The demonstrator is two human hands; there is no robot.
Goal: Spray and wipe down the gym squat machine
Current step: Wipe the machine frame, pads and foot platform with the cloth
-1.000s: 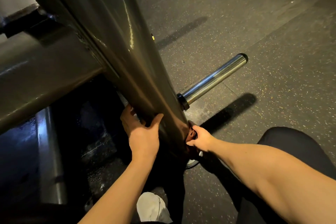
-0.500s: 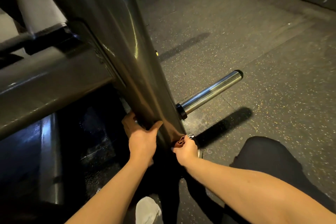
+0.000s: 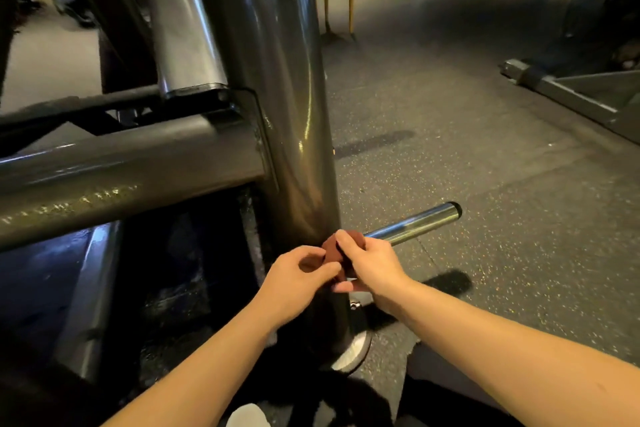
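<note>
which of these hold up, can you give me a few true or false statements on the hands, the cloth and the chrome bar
1. The right hand grips a reddish-brown cloth. True.
2. The left hand lies flat on the floor. False: it is raised and pinches the cloth in front of the dark upright post.
3. A chrome bar sticks out from the post toward the right. True.
4. A weight plate is loaded on the chrome bar. False: the bar is bare.

Dark rubber floor (image 3: 485,184), flecked with yellow. Yellow-legged stool (image 3: 351,0) standing farther back. Grey base frame (image 3: 575,95) of another machine off to the right.
</note>
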